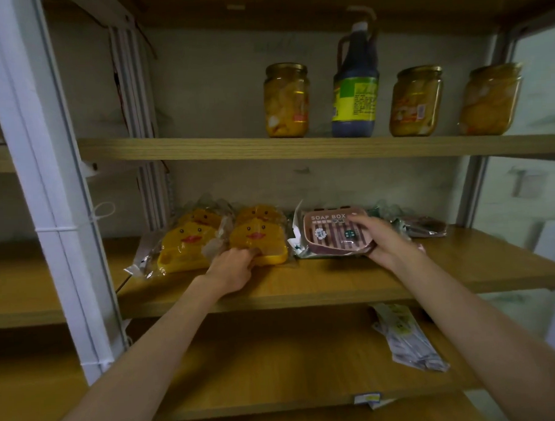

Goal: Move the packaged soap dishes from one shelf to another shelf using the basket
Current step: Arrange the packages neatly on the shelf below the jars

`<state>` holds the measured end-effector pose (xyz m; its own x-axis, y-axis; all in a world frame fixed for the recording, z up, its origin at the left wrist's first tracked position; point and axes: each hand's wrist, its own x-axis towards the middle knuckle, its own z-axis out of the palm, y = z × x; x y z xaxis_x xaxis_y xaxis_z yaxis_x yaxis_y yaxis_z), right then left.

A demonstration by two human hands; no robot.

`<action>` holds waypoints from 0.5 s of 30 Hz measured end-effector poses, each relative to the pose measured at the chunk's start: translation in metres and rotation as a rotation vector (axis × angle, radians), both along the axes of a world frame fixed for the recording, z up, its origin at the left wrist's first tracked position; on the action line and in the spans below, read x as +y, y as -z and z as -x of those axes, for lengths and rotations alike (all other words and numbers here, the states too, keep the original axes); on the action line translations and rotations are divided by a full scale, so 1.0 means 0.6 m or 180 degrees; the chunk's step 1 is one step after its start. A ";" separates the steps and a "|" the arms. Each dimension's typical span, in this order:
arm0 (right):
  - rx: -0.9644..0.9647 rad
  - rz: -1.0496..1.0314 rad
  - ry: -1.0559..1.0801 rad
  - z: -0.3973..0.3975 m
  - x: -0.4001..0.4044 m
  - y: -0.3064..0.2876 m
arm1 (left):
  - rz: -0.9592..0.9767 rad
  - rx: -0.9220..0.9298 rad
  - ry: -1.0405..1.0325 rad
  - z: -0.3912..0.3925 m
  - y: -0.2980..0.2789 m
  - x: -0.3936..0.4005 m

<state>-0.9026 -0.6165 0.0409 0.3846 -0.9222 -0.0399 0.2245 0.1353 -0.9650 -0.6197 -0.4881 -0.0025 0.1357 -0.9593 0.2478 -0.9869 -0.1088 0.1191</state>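
Several packaged soap dishes lie on the middle wooden shelf (304,282). My left hand (232,269) grips the front edge of a yellow duck-faced soap dish (258,239) in clear wrap. Another yellow duck dish (184,249) lies to its left, with more stacked behind. My right hand (382,237) holds the right end of a pink packaged dish labelled SOAP BOX (330,236). A darker packaged dish (424,226) lies further right. No basket is in view.
Three jars of yellow fruit (286,100) and a dark sauce bottle (356,82) stand on the upper shelf. A flat printed packet (405,338) lies on the lower shelf. A white metal upright (51,201) frames the left side.
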 end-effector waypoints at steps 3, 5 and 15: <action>0.0077 0.0044 0.0025 0.005 0.002 0.001 | 0.0046 0.0036 -0.0111 0.007 -0.005 0.003; 0.0099 0.0032 0.0084 0.010 0.004 0.000 | 0.0275 0.0050 -0.0172 0.019 -0.013 0.008; 0.0193 0.0237 0.0394 0.087 0.008 0.006 | 0.0870 0.0086 0.0465 0.147 -0.053 -0.014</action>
<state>-0.9545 -0.6115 0.0375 0.2666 -0.9637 0.0107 0.1761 0.0378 -0.9836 -0.7080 -0.4964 0.0293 0.0114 -0.8673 0.4976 -0.9858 0.0737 0.1509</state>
